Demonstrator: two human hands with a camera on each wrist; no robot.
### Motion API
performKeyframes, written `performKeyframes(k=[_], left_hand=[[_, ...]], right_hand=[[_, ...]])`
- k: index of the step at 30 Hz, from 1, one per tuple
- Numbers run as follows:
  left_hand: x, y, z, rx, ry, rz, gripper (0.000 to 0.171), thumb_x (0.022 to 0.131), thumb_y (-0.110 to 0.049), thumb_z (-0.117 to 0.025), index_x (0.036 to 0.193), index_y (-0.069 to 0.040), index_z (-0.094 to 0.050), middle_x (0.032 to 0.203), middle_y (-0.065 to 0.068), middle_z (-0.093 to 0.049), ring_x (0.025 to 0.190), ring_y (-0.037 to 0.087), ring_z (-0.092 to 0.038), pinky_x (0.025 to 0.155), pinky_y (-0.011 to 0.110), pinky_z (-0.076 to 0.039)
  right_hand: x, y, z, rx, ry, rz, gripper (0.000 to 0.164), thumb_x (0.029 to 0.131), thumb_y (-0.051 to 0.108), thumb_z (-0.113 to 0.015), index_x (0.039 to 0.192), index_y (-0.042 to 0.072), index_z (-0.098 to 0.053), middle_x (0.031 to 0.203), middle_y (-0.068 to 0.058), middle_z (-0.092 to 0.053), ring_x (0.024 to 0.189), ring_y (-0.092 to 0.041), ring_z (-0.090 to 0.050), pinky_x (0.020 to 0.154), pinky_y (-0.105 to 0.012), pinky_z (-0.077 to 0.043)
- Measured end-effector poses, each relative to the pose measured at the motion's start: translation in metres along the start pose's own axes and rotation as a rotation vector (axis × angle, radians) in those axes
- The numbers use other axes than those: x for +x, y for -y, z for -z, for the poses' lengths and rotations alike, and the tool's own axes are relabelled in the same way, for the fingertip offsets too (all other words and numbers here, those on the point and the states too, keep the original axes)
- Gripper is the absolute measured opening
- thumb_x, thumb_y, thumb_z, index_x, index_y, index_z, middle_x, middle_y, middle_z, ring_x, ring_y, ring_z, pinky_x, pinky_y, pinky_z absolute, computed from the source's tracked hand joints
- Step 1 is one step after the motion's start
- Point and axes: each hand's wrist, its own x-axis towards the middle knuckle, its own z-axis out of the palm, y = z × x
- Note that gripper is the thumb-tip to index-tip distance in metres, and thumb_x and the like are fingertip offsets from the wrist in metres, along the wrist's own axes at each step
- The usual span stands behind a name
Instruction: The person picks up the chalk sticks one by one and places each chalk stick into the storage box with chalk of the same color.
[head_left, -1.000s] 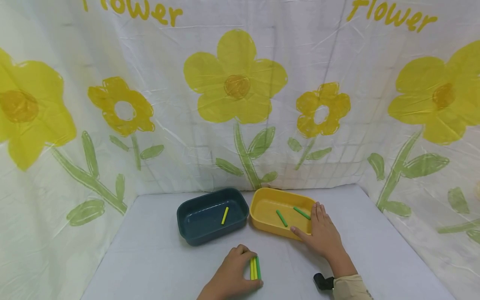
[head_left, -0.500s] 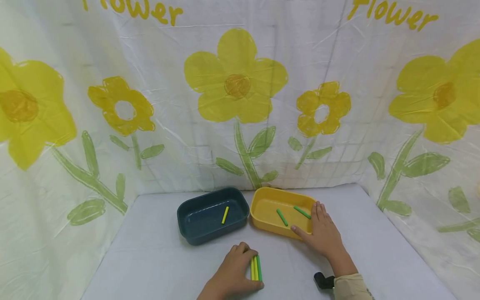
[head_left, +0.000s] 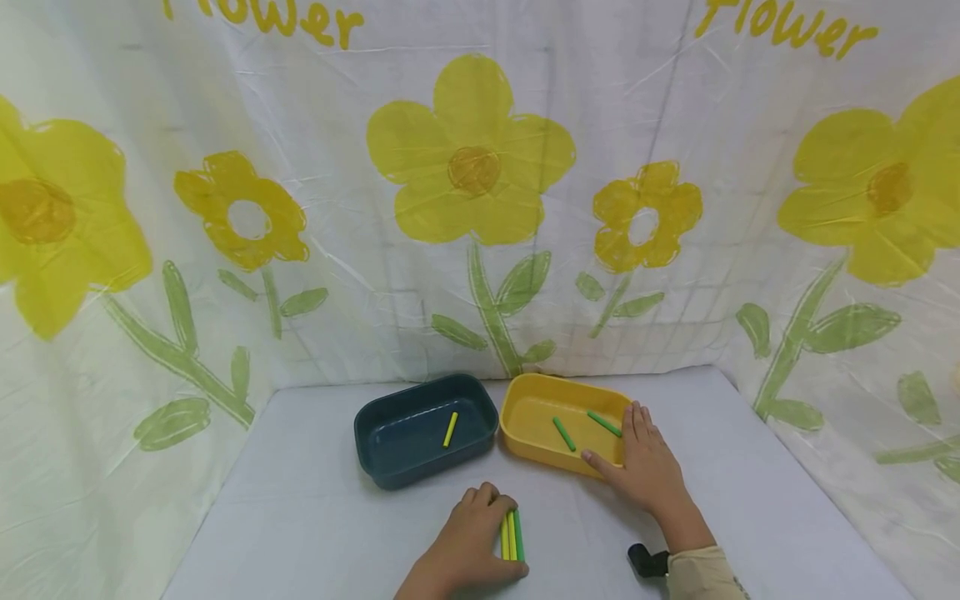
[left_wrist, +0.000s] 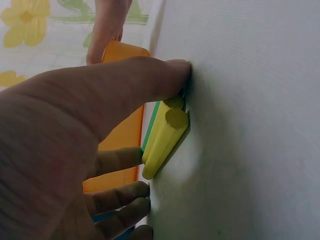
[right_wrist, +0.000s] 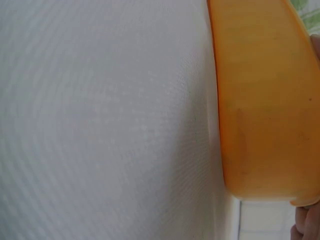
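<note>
My left hand [head_left: 472,537] bends round a small row of sticks on the table, two yellow sticks [left_wrist: 168,137] and one green stick [head_left: 519,535]. Thumb and index finger are at the two ends of the green stick, whose near end the thumb hides in the left wrist view. The other left fingers hang beside the row. My right hand [head_left: 652,467] rests on the right end of the yellow box [right_wrist: 270,105], fingers straight along the rim and thumb at its front edge. Inside that box lie two green sticks [head_left: 564,434].
A dark blue box [head_left: 405,479] with one yellow stick [head_left: 450,430] stands just left of the yellow box. A black object [head_left: 647,562] is at the right wrist, by the sleeve. Behind the white-covered table [head_left: 300,517] hangs a flower-printed curtain [head_left: 337,208].
My left fingers have shifted very slightly upward around the sticks. The right hand and both boxes hold their places.
</note>
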Motion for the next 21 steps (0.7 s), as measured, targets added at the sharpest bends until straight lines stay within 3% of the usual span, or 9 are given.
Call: performKeyframes(k=[8,21], left_hand=[[0.0023,-0.0017,-0.0001,-0.007,0.015,0.028,0.082,0.072,-0.068,-0.086,0.136,-0.023,-0.066,0.12,-0.005,-0.057,0.105,0.014,-0.048,0.094,0.043,-0.052],[-0.0015,-0.0071,0.0049,-0.014,-0.012,0.008,0.079,0.074,-0.065,-0.086,0.136,-0.02,-0.065,0.121,-0.004,-0.06,0.104,0.013,-0.049,0.096,0.042,-0.053]], right_hand=[[0.0,0.0002,0.0002,0.004,-0.001,0.0,0.127,0.094,0.084,-0.05,0.164,-0.014,-0.009,0.174,-0.032,-0.01,0.163,-0.05,-0.011,0.13,-0.066,-0.018],[-0.0005,-0.0001,-0.0007,0.004,-0.009,0.002,0.127,0.093,0.084,-0.051,0.164,-0.014,-0.011,0.174,-0.032,-0.01,0.162,-0.05,-0.012,0.13,-0.065,-0.018]])
